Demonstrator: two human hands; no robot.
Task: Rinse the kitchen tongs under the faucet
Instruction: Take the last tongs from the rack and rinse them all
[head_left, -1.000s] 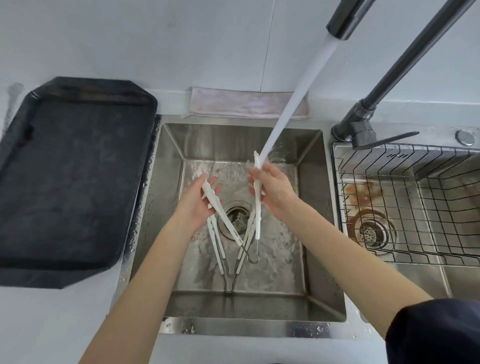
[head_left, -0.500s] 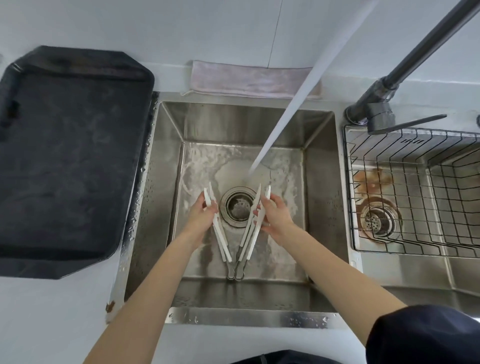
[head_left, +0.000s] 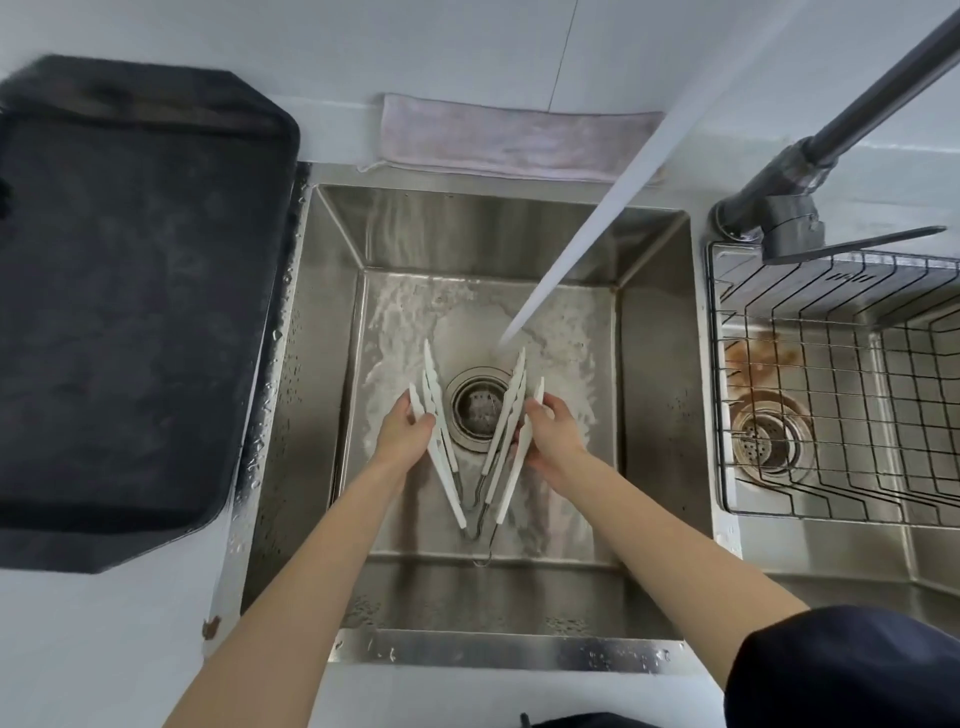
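Observation:
White kitchen tongs (head_left: 500, 451) with wire hinges lie spread in a V low in the steel sink (head_left: 332, 322), over the drain (head_left: 477, 408). There look to be two pairs stacked together. My left hand (head_left: 404, 429) grips the left arms and my right hand (head_left: 551, 431) grips the right arms. The dark faucet (head_left: 779, 208) stands at the right, and its water stream (head_left: 587, 218) falls slantwise and lands on the sink floor just beyond the right tong tips.
A dark tray (head_left: 130, 291) lies on the counter to the left. A folded cloth (head_left: 514, 137) sits behind the sink. A wire basket (head_left: 841, 395) rests in the second basin at the right.
Both hands have lowered the tongs from up in the stream to near the sink floor. The stream now lands on the sink floor, not on the tongs.

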